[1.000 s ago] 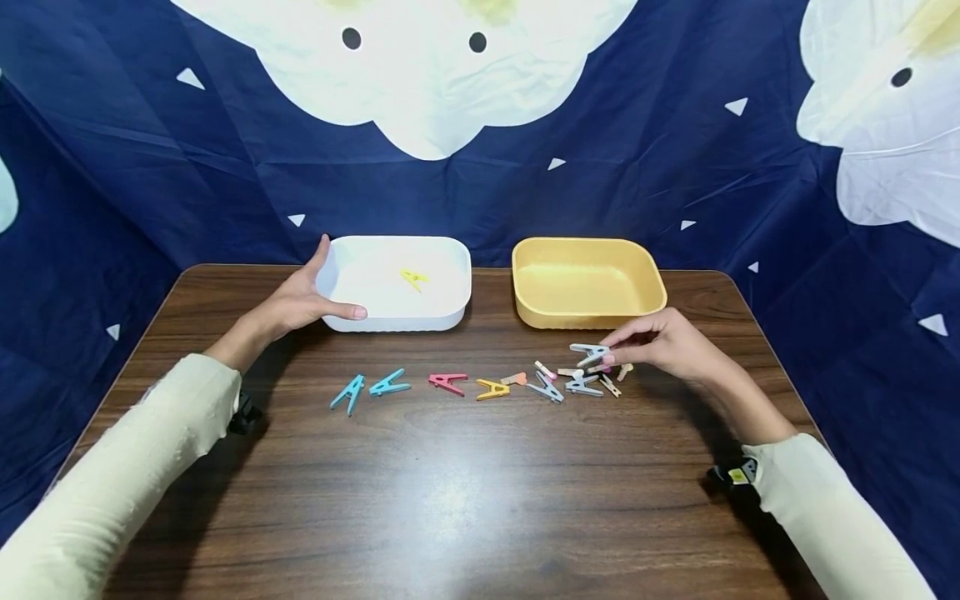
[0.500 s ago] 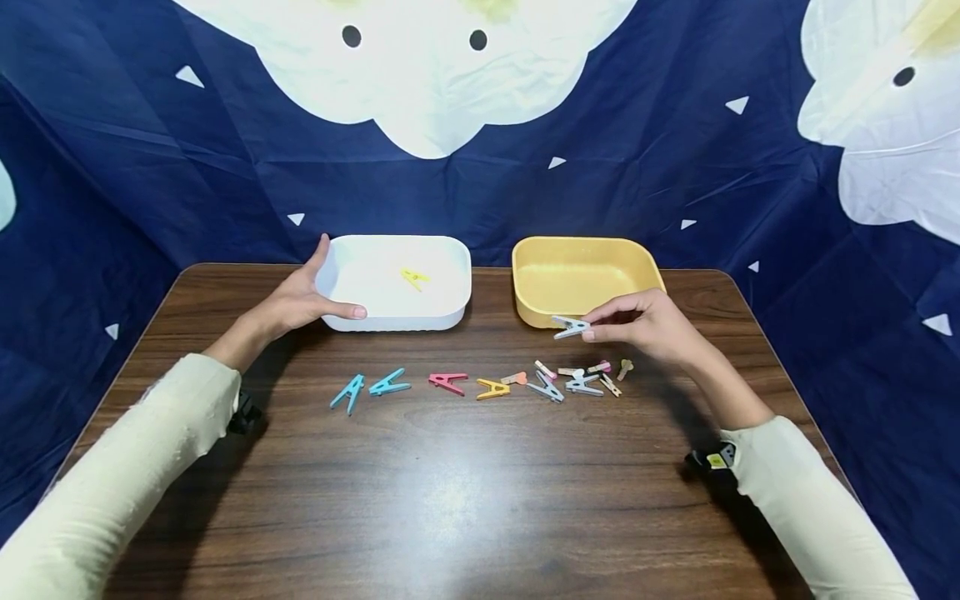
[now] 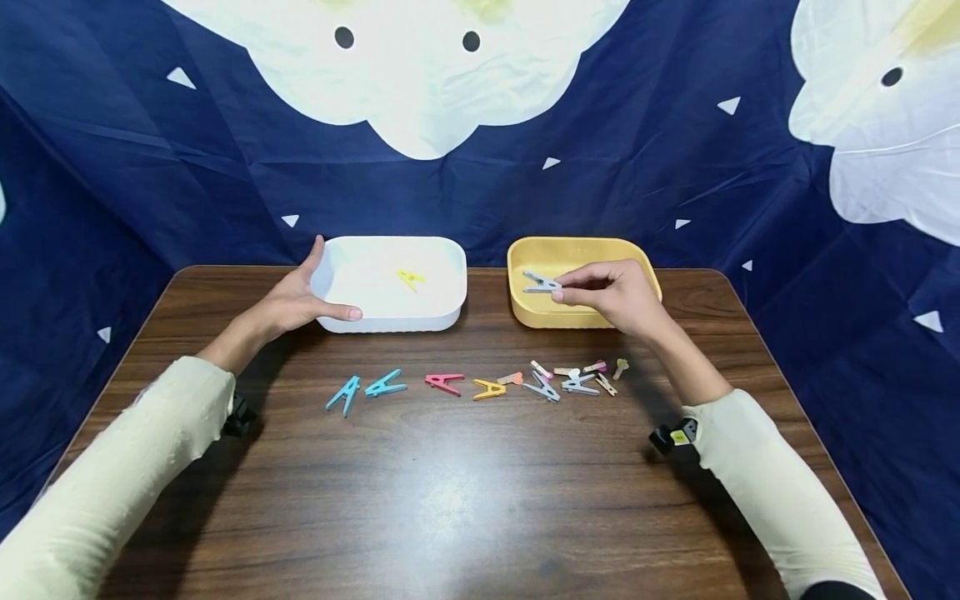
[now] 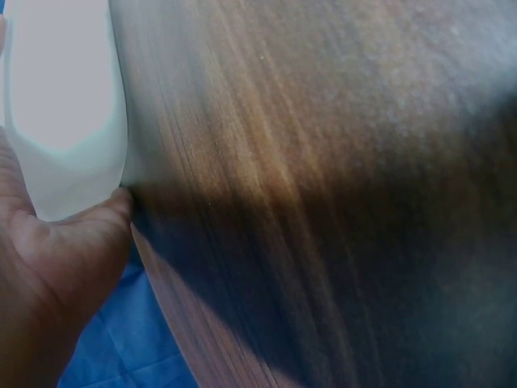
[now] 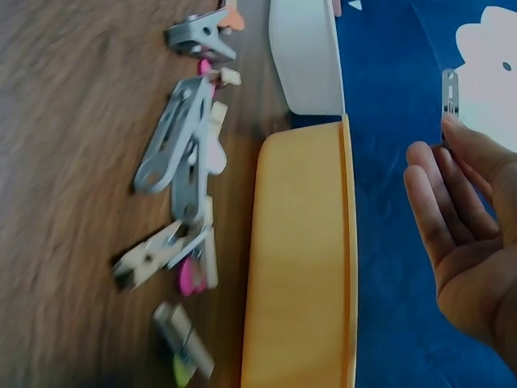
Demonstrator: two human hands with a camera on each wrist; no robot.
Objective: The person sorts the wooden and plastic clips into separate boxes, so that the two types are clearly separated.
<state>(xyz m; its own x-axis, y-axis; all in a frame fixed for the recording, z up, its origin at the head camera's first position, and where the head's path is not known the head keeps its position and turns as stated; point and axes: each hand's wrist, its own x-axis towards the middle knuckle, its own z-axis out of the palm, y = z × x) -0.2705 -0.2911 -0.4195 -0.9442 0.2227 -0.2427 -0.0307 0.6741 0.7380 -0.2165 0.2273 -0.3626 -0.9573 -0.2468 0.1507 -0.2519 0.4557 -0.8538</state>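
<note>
Between thumb and fingers, my right hand point(image 3: 617, 293) pinches a grey-blue plastic clothespin point(image 3: 538, 282) over the yellow tray point(image 3: 555, 320). In the right wrist view that clothespin point(image 5: 450, 87) sticks up from the fingertips. My left hand point(image 3: 287, 302) holds the left end of the white tray point(image 3: 393, 324), thumb along its front wall and fingers at its far side; in the left wrist view the fingers are mostly out of frame. One yellow clothespin point(image 3: 410, 278) lies in the white tray. On the table, two more grey-blue clothespins point(image 3: 579, 385) lie among small wooden pegs point(image 3: 607, 384).
Left along the row on the brown table point(image 3: 442, 533) lie two turquoise clothespins point(image 3: 385, 383), a red clothespin point(image 3: 445, 382) and an orange-yellow clothespin point(image 3: 490, 389). A blue patterned cloth point(image 3: 495, 200) hangs behind both trays.
My right hand has lifted the grey-blue clothespin from the pile and carried it up and left, over the yellow tray. The left hand stays at the white tray.
</note>
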